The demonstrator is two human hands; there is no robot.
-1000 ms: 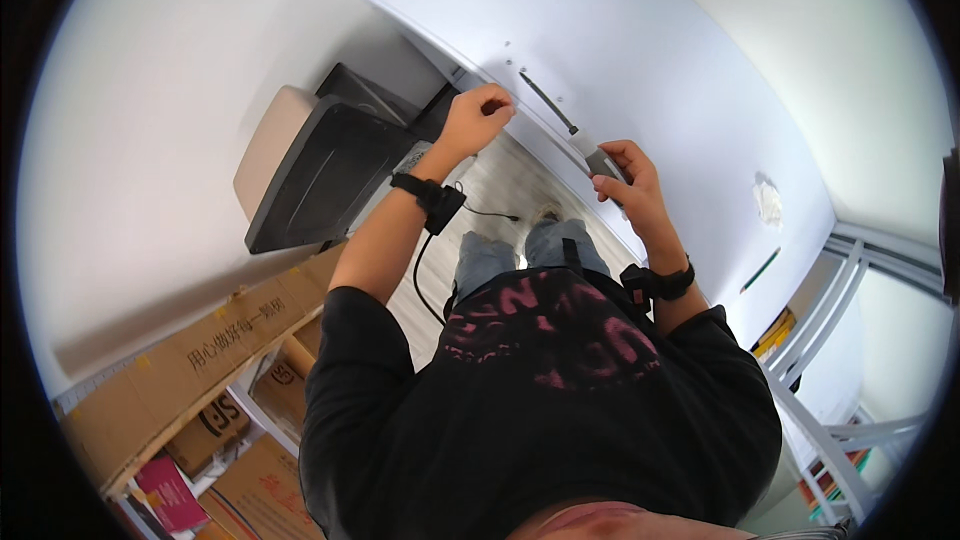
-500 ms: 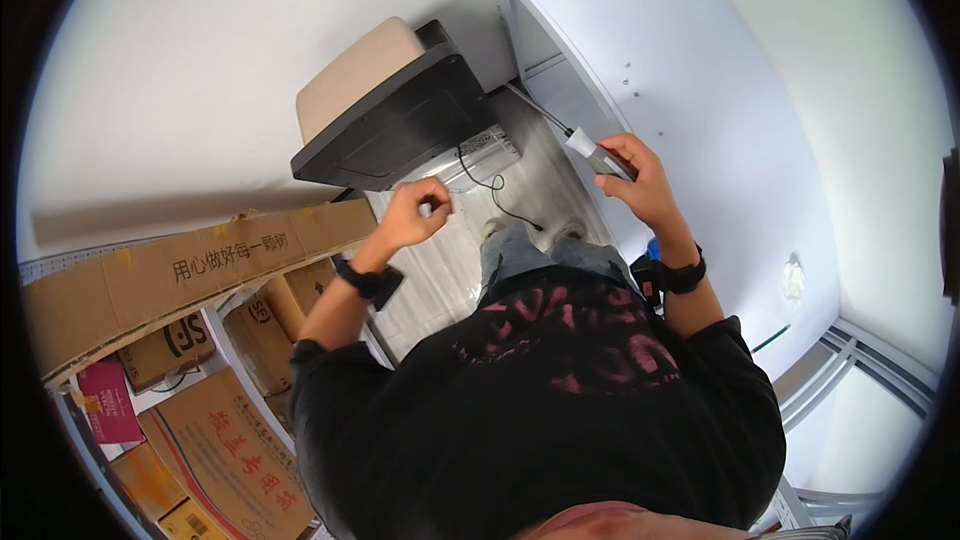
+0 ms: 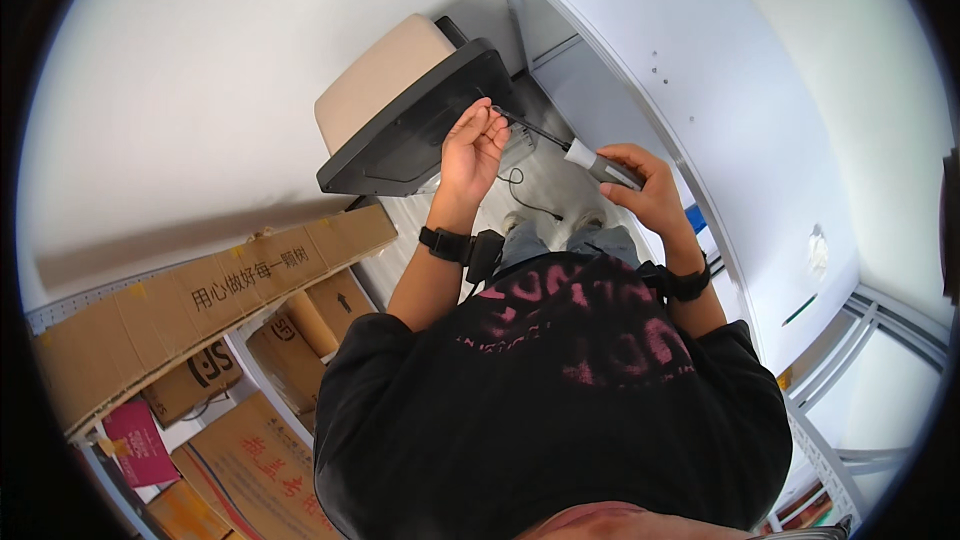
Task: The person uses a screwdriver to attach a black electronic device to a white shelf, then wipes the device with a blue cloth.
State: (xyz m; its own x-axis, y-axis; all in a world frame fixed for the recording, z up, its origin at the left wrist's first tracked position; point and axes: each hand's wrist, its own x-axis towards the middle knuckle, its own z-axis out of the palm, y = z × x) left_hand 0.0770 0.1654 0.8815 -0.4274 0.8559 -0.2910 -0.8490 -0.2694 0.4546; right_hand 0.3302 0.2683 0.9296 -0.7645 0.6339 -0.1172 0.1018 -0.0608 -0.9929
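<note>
My right hand (image 3: 645,188) is wrapped round the grey and white handle of a screwdriver (image 3: 607,166). Its long dark shaft slants up and left toward my other hand. At the tip, the fingers of my left hand (image 3: 472,148) are pinched together, palm partly turned up; anything small between them is too fine to make out. Just behind that hand stands a bulky beige and black object (image 3: 420,130), tilted, its flat black panel facing me. A thin black cable (image 3: 530,202) trails on the floor below it.
Left of me a rack holds cardboard boxes (image 3: 265,450) and a magenta box (image 3: 140,443), with a long cardboard strip (image 3: 230,285) along its top. A large white panel (image 3: 740,150) stands close on my right, with a grey metal frame (image 3: 850,360) behind. A white wall (image 3: 200,90) rises ahead left.
My left hand has moved up and right to the screwdriver's tip, its fingers now pinched there. My right hand keeps its hold on the screwdriver. The whole view has shifted slightly.
</note>
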